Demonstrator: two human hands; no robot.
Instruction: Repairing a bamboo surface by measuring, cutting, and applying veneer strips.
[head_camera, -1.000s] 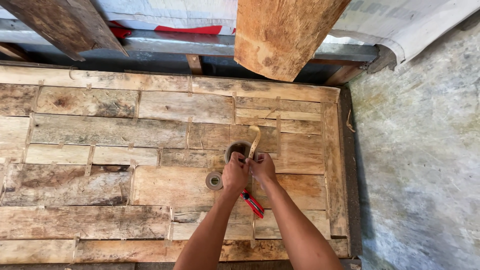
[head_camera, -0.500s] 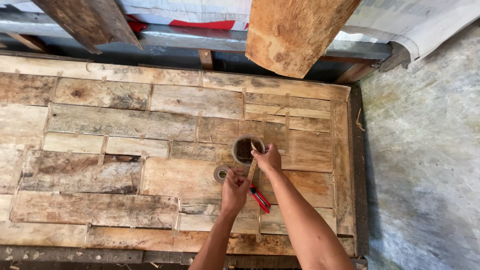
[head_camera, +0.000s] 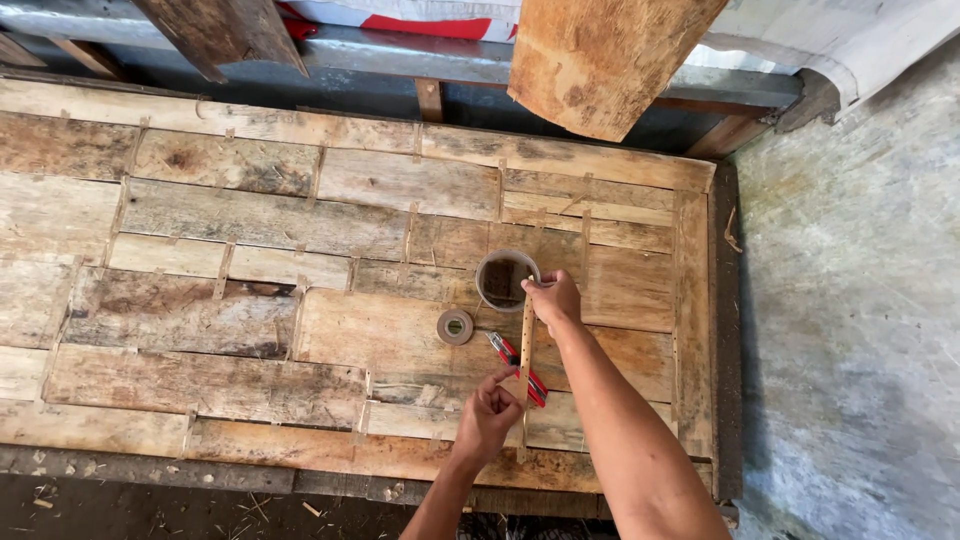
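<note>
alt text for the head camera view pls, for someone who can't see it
Seen from above, a person's two bare hands hold a thin wooden strip lengthwise over a worn plank tabletop: the right hand at its far end, the left hand nearer. A round cup, a roll of tape and red-handled pliers lie close by.

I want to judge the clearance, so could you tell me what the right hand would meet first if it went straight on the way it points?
Probably the round cup: the right hand points up-left, holding the thin wooden strip right beside its rim.
</note>
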